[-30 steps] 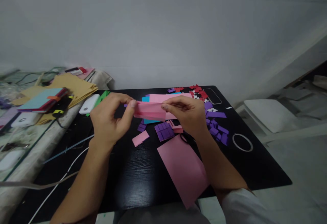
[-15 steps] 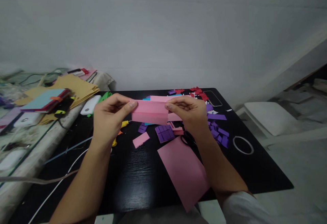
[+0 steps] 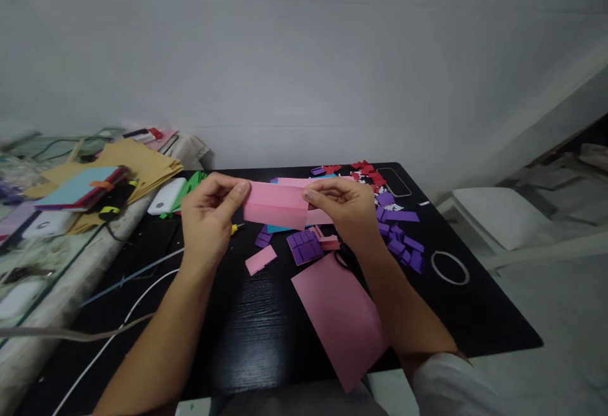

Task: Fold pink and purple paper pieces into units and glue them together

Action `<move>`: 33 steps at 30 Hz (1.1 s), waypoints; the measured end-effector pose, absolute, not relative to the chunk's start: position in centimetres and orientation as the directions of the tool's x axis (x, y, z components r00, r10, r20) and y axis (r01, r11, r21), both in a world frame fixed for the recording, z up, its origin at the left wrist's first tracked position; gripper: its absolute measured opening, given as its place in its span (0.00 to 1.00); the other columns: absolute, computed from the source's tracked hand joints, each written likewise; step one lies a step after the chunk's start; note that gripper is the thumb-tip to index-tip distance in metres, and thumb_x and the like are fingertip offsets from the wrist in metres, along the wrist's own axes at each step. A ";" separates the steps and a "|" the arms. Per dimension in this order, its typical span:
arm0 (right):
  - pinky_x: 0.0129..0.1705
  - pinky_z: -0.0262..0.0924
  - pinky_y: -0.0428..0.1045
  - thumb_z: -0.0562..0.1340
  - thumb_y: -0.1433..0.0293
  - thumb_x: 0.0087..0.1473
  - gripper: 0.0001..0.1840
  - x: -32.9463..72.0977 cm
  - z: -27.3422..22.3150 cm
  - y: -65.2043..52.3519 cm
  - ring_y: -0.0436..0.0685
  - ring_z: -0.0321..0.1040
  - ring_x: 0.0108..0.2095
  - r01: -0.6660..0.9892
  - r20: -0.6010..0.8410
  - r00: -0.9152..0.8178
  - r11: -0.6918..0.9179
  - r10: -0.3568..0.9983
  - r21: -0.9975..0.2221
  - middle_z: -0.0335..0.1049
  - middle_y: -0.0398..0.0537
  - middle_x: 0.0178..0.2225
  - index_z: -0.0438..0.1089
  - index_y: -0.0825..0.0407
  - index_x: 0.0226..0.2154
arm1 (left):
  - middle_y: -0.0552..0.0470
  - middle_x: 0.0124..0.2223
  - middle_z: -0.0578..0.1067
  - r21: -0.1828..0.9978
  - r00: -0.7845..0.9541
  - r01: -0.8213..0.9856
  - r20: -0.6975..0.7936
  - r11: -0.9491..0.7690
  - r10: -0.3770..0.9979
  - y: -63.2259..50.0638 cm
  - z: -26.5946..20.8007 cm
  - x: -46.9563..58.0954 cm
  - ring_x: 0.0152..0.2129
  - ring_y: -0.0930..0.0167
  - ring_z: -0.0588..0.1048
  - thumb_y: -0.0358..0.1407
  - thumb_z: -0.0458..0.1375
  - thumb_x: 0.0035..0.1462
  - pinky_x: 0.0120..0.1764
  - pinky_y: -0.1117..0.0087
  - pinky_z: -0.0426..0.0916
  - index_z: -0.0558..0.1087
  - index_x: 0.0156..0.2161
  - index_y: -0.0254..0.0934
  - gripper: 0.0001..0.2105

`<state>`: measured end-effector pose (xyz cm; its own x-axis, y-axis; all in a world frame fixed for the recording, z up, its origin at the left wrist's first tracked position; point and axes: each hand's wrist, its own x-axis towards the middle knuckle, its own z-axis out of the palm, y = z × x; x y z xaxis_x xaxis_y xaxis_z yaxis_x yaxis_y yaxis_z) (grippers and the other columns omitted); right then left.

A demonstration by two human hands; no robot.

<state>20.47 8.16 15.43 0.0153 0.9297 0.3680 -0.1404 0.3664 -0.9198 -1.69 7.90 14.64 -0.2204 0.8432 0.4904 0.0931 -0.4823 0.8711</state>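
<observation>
- Head view: the left hand (image 3: 211, 213) and right hand (image 3: 346, 210), apart, each pinch one end of a pink strip (image 3: 275, 197), raised above the far half of the black table (image 3: 251, 321).
- Seemingly done: the strip is creased lengthwise.
- Seemingly undone: it hangs opened out; the large pink sheet (image 3: 339, 321), near right, shows no folds.

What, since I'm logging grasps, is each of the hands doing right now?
Left hand: closed, pinching the creased pink paper.
Right hand: closed, pinching its other end.
</observation>
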 end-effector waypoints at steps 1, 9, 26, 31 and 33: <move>0.36 0.80 0.51 0.76 0.68 0.48 0.05 20.5 15.4 8.2 0.53 0.78 0.29 -0.135 0.362 0.024 0.362 0.932 -0.922 0.80 0.42 0.26 0.81 0.49 0.28 | 0.54 0.31 0.78 0.885 -0.215 0.095 0.466 -0.457 0.858 7.9 14.6 -1.6 0.27 0.73 0.72 0.43 0.69 0.59 0.31 0.72 0.67 0.81 0.35 0.41 0.09; 0.39 0.82 0.53 0.76 0.66 0.49 0.07 20.3 15.3 8.1 0.53 0.79 0.30 -0.147 0.317 0.061 0.323 0.947 -0.935 0.81 0.43 0.28 0.81 0.50 0.31 | 0.54 0.27 0.78 0.945 -0.182 0.063 0.328 -0.322 0.927 7.5 15.3 -1.5 0.24 0.72 0.74 0.43 0.72 0.55 0.28 0.72 0.70 0.83 0.36 0.40 0.09; 0.45 0.77 0.51 0.77 0.66 0.48 0.15 21.1 15.4 8.1 0.54 0.80 0.39 -0.063 0.233 -0.229 0.224 0.945 -0.973 0.82 0.46 0.36 0.78 0.50 0.38 | 0.53 0.24 0.78 0.941 0.041 0.231 0.245 -0.247 0.969 7.2 16.4 -2.0 0.20 0.74 0.70 0.42 0.74 0.51 0.22 0.74 0.62 0.84 0.31 0.39 0.09; 0.47 0.76 0.52 0.75 0.65 0.51 0.14 20.3 14.8 7.9 0.54 0.79 0.39 -0.052 0.269 -0.369 0.269 0.890 -0.962 0.82 0.46 0.38 0.80 0.49 0.41 | 0.53 0.27 0.78 0.869 0.380 0.365 0.189 -0.335 0.905 6.5 16.1 -1.1 0.22 0.73 0.70 0.48 0.68 0.60 0.24 0.74 0.62 0.82 0.34 0.39 0.13; 0.44 0.76 0.51 0.73 0.66 0.54 0.08 20.0 14.6 7.9 0.53 0.79 0.37 -0.067 0.289 -0.370 0.285 0.883 -0.956 0.82 0.45 0.36 0.80 0.49 0.38 | 0.54 0.26 0.77 0.866 0.388 0.367 0.190 -0.340 0.902 6.4 15.8 -0.8 0.21 0.74 0.70 0.47 0.67 0.61 0.25 0.74 0.63 0.81 0.36 0.39 0.13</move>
